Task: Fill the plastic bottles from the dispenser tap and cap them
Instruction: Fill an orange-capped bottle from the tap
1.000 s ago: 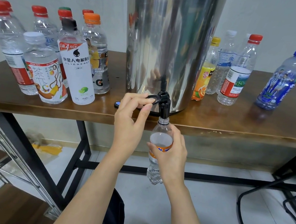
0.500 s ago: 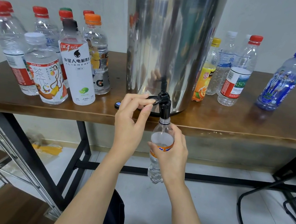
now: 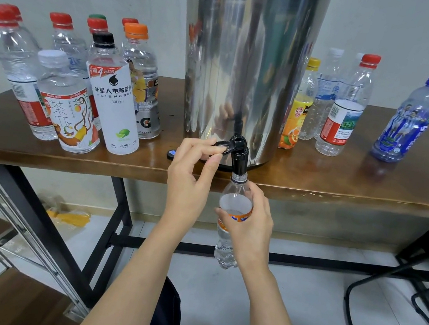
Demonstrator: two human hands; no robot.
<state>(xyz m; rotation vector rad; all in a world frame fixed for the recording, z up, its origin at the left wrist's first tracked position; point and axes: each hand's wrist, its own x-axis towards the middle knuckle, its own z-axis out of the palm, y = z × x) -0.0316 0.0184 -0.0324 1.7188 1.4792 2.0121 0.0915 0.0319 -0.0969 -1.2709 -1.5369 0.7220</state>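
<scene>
A tall steel dispenser [image 3: 247, 64] stands on the wooden table [image 3: 344, 181]. Its black tap [image 3: 239, 155] juts over the front edge. My left hand [image 3: 192, 175] pinches the tap's black lever between thumb and fingers. Below the spout, my right hand [image 3: 251, 223] grips an uncapped clear bottle with an orange label [image 3: 225, 250], its neck right under the spout. Water stands in the bottle up to about the label's level. A small blue-topped cap [image 3: 171, 153] lies on the table beside the dispenser's base.
Several capped bottles stand left of the dispenser, among them a white-labelled one [image 3: 114, 97]. More stand to the right, including a yellow-capped one [image 3: 297, 110] and a blue-capped one [image 3: 409, 119]. Black table legs, a chair frame [image 3: 393, 300] and a metal rail [image 3: 18, 216] lie below.
Both hands stay where they were, on the lever and the bottle. The view shifted very slightly; any rise in the bottle's water level is too small to tell.
</scene>
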